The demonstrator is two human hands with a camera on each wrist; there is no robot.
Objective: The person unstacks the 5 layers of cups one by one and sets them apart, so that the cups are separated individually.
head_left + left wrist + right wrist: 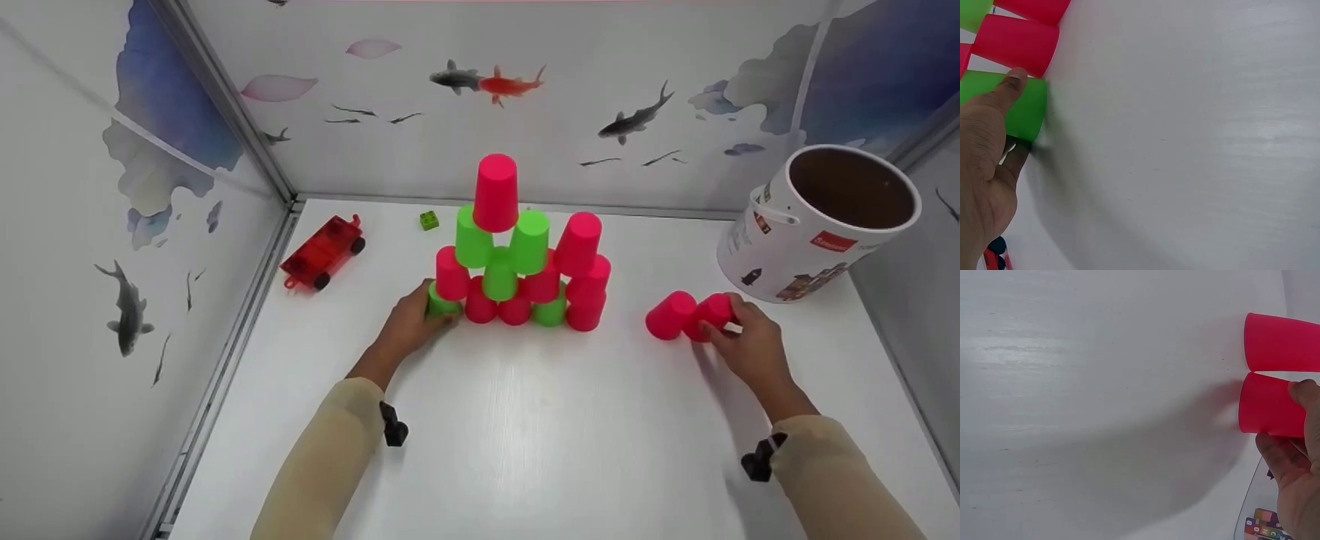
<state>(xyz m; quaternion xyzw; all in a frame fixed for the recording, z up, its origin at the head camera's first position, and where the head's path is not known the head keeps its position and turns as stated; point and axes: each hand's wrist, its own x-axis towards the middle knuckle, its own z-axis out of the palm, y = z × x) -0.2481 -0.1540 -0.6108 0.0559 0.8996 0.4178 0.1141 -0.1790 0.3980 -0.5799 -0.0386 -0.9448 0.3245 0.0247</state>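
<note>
A stack of upside-down pink and green cups stands at the middle of the table, topped by a pink cup (496, 191). At its bottom left corner, my left hand (411, 324) grips a green cup (442, 302), thumb on one side and fingers on the other in the left wrist view. A pink cup (1015, 44) is right beside it there. Off to the right, my right hand (756, 351) holds a pink cup (1270, 405) between thumb and fingers. A second upside-down pink cup (670, 316) stands against it on the left.
A white bucket (765, 247) stands at the back right, near the right hand. Back left are a red toy wagon (324, 252) and a small green brick (428, 220). Walls with painted fish border the white table (525, 442).
</note>
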